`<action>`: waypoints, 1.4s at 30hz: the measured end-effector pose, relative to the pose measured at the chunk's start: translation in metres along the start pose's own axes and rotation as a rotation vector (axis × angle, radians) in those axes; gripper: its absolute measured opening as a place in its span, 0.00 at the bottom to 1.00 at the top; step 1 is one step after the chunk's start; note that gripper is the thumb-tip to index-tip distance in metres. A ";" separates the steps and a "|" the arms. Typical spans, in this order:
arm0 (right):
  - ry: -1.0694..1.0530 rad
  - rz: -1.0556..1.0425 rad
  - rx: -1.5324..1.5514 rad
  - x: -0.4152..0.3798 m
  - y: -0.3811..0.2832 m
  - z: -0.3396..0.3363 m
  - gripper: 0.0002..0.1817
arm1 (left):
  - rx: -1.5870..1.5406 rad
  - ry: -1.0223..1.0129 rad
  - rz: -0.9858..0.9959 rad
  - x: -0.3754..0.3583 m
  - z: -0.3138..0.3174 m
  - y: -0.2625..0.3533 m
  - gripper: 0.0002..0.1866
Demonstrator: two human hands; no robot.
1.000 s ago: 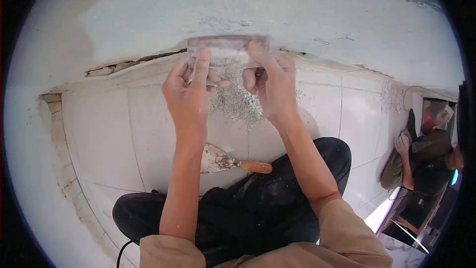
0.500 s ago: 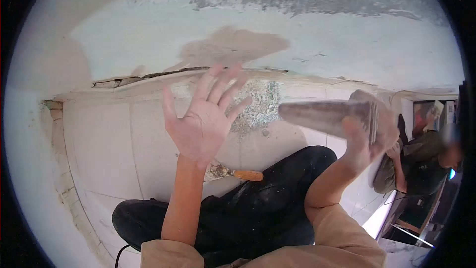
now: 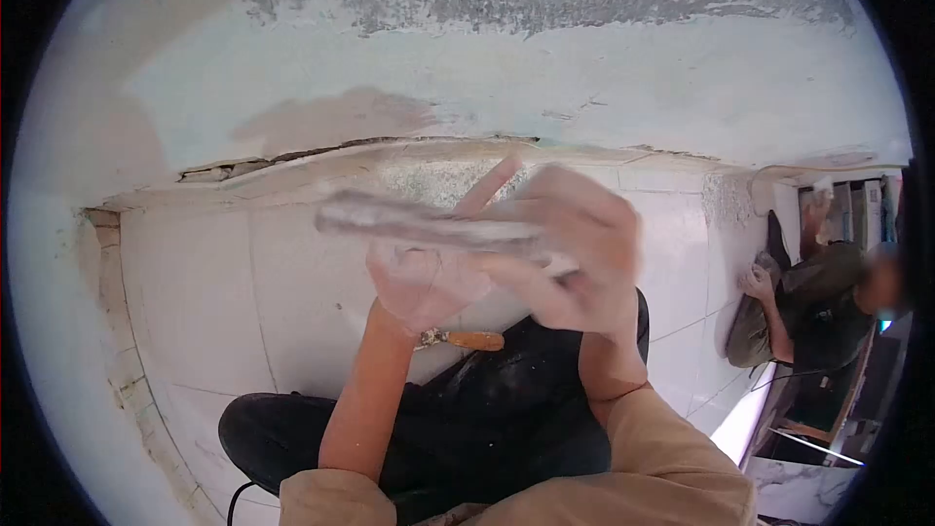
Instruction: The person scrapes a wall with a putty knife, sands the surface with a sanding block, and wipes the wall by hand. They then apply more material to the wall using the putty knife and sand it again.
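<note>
My right hand [image 3: 575,258] grips a flat grey trowel blade [image 3: 419,224] that stretches leftward, blurred by motion. It lies across the palm of my left hand [image 3: 429,278], whose fingers are spread and point up. Both hands hover over the white tiled floor [image 3: 243,292] near the base of the wall [image 3: 487,78]. A putty knife with an orange wooden handle [image 3: 466,339] lies on the tiles beside my dark trouser leg [image 3: 506,399].
A cracked joint [image 3: 321,151] runs along the foot of the wall, with a rough grey mortar patch [image 3: 429,180] on the tiles behind my hands. Another person [image 3: 818,302] crouches at the right by a doorway. Bare brick edge shows at the left.
My right hand swung the trowel from the right side back to the left, onto my open left palm. A second ago both hands pressed the trowel at the wall joint.
</note>
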State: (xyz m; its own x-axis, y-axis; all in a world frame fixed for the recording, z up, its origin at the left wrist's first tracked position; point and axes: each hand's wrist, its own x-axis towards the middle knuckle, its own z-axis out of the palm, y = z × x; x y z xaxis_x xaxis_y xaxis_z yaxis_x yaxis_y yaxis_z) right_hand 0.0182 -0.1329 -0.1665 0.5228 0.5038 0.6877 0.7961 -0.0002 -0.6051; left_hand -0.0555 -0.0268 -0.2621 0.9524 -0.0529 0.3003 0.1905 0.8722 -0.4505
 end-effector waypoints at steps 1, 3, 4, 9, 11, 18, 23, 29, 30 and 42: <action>-0.105 -0.022 -0.035 0.001 0.004 -0.001 0.12 | -0.027 -0.003 0.000 -0.002 -0.002 0.002 0.50; -0.205 -0.042 -0.066 0.001 0.010 -0.005 0.13 | -0.050 -0.001 0.001 -0.003 -0.002 0.005 0.49; 0.009 -0.071 -0.065 -0.001 0.014 -0.010 0.12 | 0.223 0.005 -0.060 0.000 -0.003 0.006 0.51; 0.254 0.202 -0.169 -0.001 0.011 -0.029 0.13 | 0.626 0.092 -0.098 0.008 0.009 0.004 0.55; 0.080 0.009 -0.273 0.001 0.024 -0.028 0.11 | 0.641 -0.003 -0.110 0.006 0.005 0.008 0.57; 0.298 -0.016 -0.256 0.006 0.016 -0.037 0.11 | 0.606 0.013 -0.078 0.009 0.015 0.008 0.53; 0.151 -0.039 -0.306 0.002 0.018 -0.032 0.11 | 0.580 -0.046 -0.024 0.007 0.021 0.011 0.50; 0.350 -0.010 -0.225 0.003 0.020 -0.035 0.10 | 0.561 -0.029 0.053 0.008 0.032 0.017 0.49; 0.278 -0.034 -0.223 0.003 0.020 -0.034 0.10 | 0.559 -0.029 0.051 0.008 0.032 0.019 0.49; 0.191 -0.082 -0.215 0.001 0.023 -0.027 0.14 | 0.629 -0.033 0.128 0.005 0.043 0.030 0.45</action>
State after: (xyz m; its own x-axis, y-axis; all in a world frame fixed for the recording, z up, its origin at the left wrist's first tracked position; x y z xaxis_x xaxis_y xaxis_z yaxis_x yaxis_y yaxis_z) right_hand 0.0453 -0.1557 -0.1683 0.4858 0.3385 0.8058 0.8736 -0.1596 -0.4597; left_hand -0.0549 0.0197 -0.2375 0.9487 0.0770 0.3067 -0.1098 0.9897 0.0913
